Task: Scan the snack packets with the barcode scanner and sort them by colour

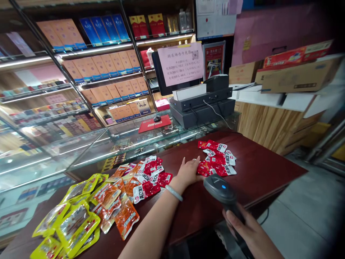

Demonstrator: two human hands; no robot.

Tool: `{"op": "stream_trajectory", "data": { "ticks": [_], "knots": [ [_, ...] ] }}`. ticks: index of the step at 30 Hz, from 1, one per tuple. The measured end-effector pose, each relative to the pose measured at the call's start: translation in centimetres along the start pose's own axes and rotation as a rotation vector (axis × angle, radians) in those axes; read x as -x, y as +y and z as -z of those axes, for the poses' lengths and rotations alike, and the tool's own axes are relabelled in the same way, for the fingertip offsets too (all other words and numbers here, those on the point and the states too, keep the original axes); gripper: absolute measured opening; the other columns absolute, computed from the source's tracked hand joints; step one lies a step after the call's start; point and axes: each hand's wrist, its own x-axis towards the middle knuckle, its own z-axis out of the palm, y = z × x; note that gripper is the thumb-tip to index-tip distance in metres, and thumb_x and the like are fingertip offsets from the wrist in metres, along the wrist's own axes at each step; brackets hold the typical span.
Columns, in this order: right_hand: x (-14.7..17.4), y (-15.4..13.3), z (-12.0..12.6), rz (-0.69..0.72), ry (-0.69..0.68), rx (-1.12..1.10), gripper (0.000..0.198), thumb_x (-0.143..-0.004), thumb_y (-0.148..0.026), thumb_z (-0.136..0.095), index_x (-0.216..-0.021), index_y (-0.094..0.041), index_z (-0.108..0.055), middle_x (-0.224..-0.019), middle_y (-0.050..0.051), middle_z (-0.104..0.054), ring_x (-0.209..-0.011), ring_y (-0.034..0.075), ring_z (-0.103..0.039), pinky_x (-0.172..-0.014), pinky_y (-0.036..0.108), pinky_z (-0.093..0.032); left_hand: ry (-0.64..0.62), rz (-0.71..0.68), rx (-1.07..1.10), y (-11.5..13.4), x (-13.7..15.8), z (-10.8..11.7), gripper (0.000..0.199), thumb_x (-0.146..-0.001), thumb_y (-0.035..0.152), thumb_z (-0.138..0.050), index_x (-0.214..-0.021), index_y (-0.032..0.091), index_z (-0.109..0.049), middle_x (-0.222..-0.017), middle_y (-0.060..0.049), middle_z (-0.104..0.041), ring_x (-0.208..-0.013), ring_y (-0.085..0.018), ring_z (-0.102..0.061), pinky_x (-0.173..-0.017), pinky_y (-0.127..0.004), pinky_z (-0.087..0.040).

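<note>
My left hand (187, 172), with a pale bracelet on its wrist, reaches over the dark red table, fingers stretched and apart. Its fingertips are beside the left edge of a group of red and white snack packets (215, 158); whether they touch I cannot tell. In my right hand (242, 225) is a black barcode scanner (221, 189), its blue light lit and its head near those packets. Left of my left arm lie more red and white packets (151, 180), orange packets (125, 216) and yellow-edged clear packets (77, 223), partly overlapping.
Behind the table (277, 165) stands a glass counter (107, 144) with a red mouse pad (151, 124), a mouse and a dark cash register unit (202, 108). Boxed goods fill the shelves at left. Cardboard boxes (296, 75) sit on a wooden cabinet (266, 122) at right.
</note>
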Motion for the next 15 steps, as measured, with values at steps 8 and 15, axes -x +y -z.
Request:
{"op": "stream_trajectory", "data": {
  "ticks": [8, 15],
  "knots": [
    [0.1, -0.1, -0.1, -0.006, 0.026, -0.049, 0.068, -0.067, -0.071, -0.08, -0.117, -0.025, -0.073, -0.093, 0.008, -0.082, -0.1, 0.033, -0.075, -0.082, 0.037, -0.063, 0.131, 0.024, 0.084, -0.4, 3.1, 1.8, 0.044, -0.081, 0.025, -0.071, -0.124, 0.017, -0.069, -0.097, -0.019, -0.073, -0.106, -0.034, -0.068, -0.108, -0.044, -0.042],
    [-0.1, 0.9, -0.3, -0.033, -0.086, -0.024, 0.077, -0.072, -0.075, -0.073, -0.131, -0.027, -0.066, -0.136, 0.011, -0.069, -0.126, 0.036, -0.063, -0.099, 0.042, -0.056, 0.223, 0.285, 0.579, -2.0, 7.0, 2.8, 0.03, -0.084, 0.04, -0.068, -0.102, 0.018, -0.075, -0.096, -0.011, -0.077, -0.09, -0.026, -0.071, -0.082, -0.036, -0.055]
  ]
}}
